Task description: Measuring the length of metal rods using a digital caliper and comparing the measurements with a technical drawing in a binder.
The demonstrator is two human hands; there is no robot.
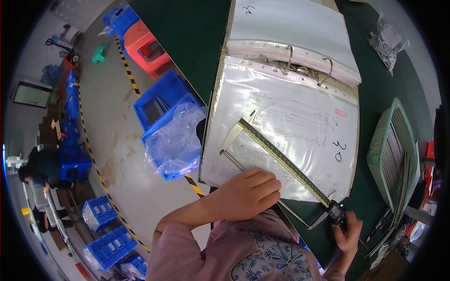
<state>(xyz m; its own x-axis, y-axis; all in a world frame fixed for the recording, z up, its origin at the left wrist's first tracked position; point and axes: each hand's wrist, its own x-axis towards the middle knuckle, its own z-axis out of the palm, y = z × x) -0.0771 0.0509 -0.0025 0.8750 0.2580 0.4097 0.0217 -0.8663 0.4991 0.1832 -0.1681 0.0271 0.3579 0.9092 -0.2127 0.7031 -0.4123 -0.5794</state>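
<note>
Across the middle of the frame, a long digital caliper (286,164) lies diagonally over the open ring binder (281,126), its fixed jaws up at centre-left and its display head down at lower right, just past the binder's lower edge. A thin metal rod (262,185) runs nearly parallel to the caliper's beam, just below and left of it, from the fixed jaw end down toward the sliding jaw.

The left hand (248,194) sits at lower centre, curled knuckles-up with fingers bent, pressing on the rod's middle stretch over the plastic-sleeved drawing. The right hand (348,229) is at lower right, fingers closed around the caliper's display head, thumb side toward the slider. So the right hand is at the sliding end and the left is nearer the fixed end; the shared long axis runs upper left to lower right.

Room along that axis: up-left the beam ends over the page, with the binder's left edge and the green table (197,47) edge close beyond; below that edge are blue bins (164,117) on the floor. To the right, a green slotted basket (391,150) of metal strips stands near the display head, well apart from the left hand. A clear bag of small parts (386,42) lies at upper right.
</note>
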